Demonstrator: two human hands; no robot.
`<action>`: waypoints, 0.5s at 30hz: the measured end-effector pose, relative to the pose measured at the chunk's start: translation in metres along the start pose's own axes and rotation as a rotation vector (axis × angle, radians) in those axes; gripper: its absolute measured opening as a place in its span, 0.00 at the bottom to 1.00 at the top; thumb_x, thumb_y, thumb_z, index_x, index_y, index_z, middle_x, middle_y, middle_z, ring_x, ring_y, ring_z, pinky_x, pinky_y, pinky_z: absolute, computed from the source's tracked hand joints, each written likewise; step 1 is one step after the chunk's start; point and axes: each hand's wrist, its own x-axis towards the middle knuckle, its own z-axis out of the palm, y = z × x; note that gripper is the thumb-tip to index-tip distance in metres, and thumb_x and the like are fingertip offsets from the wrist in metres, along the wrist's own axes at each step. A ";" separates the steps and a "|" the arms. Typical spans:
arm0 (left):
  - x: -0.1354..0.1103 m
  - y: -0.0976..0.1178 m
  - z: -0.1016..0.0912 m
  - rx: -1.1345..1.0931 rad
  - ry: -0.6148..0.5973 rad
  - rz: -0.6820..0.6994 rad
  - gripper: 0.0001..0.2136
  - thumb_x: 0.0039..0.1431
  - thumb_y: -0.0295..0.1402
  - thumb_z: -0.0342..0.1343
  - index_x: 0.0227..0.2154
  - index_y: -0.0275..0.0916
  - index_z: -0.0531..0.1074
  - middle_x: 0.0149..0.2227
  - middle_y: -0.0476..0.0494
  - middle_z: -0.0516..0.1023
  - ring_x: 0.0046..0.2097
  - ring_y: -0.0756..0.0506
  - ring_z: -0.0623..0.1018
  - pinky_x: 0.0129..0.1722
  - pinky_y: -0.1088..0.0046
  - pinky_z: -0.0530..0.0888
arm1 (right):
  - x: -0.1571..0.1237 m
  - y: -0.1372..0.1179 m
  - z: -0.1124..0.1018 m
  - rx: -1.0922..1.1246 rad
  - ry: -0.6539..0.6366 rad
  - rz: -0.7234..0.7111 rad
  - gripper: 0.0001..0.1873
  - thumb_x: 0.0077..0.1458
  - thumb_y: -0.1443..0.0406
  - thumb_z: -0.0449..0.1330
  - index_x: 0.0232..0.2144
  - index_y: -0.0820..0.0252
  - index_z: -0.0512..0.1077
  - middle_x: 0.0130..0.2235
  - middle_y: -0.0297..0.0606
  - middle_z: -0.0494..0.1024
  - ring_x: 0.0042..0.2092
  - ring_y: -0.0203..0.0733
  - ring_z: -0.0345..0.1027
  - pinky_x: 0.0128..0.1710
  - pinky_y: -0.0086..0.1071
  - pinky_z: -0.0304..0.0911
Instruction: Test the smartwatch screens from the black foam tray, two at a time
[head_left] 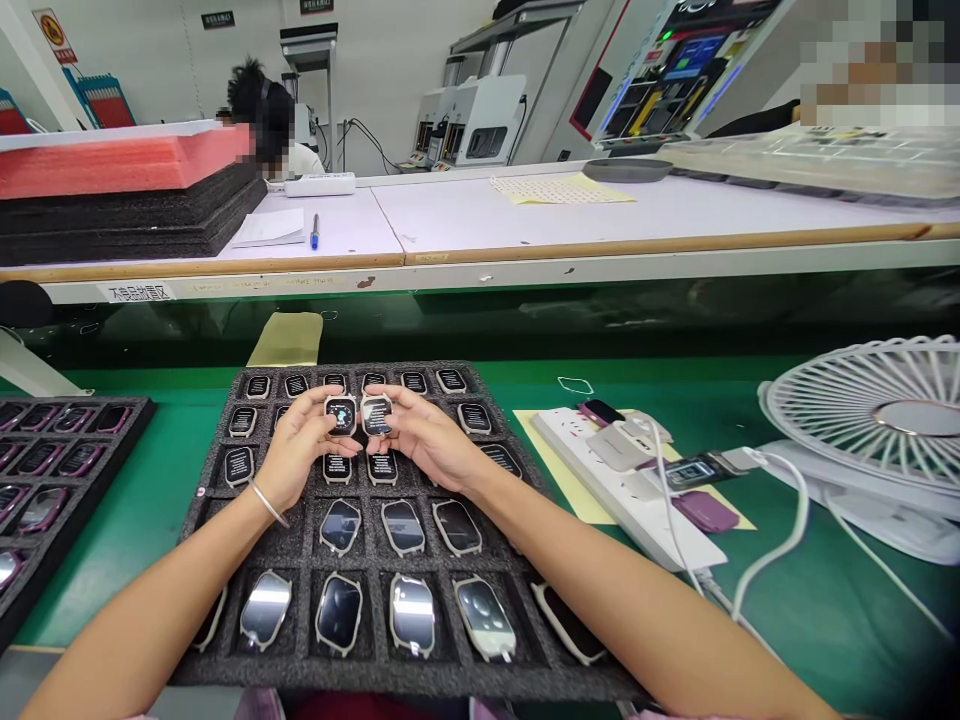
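Note:
My left hand [298,462], with a thin bracelet on its wrist, holds a smartwatch body [341,415] with a lit screen. My right hand [427,437] holds a second smartwatch body [376,415] just beside it, and the two almost touch. Both hands are above a dark grey foam tray [206,520]. Several more watch bodies sit in its slots, such as one near my left wrist [340,527]. The rows near the far edge show dark screens with small light markings. My hands and forearms hide part of the tray.
Another black tray of watches [75,420] lies to the left on the green bench. To the right are a white power strip [600,470] with devices and cables on it, and a white fan [877,420]. A seated co-worker [262,110] and stacked foam sheets [120,190] are beyond.

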 end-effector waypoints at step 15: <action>0.001 -0.002 0.000 0.037 0.002 -0.010 0.16 0.49 0.32 0.58 0.43 0.40 0.66 0.37 0.49 0.76 0.27 0.47 0.82 0.30 0.68 0.80 | 0.000 0.005 -0.002 -0.171 -0.025 -0.076 0.17 0.54 0.65 0.65 0.46 0.56 0.69 0.37 0.33 0.78 0.29 0.34 0.73 0.33 0.33 0.68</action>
